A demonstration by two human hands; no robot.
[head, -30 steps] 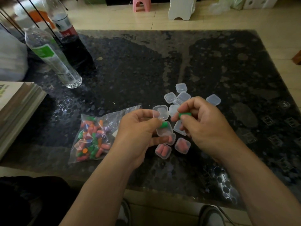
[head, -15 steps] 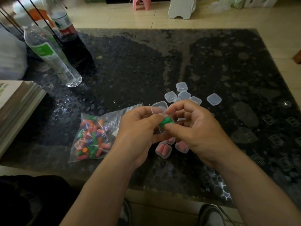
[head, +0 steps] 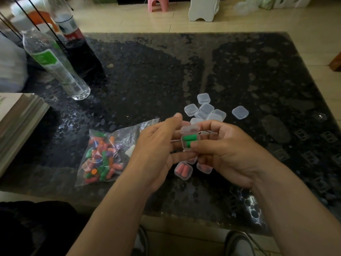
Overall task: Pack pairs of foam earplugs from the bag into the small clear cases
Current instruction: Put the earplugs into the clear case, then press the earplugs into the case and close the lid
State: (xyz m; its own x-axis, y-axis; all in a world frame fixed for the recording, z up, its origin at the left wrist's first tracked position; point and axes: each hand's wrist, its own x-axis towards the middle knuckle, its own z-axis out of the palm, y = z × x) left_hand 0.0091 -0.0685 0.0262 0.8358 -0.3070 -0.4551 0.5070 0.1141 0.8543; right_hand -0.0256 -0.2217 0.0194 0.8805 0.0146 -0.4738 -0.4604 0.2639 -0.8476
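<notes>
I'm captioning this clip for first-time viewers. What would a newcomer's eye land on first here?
First, the two hands at the centre: the left hand and right hand hold an open small clear case with green earplugs inside. Next, the bag of many-coloured earplugs lying to their left, and the cluster of empty cases just beyond the hands.

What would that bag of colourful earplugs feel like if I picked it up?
Probably floppy: the bag is thin clear plastic, lying crinkled on the table. Likely light too, holding only small foam earplugs. It may sag where they bunch at one end.
</notes>
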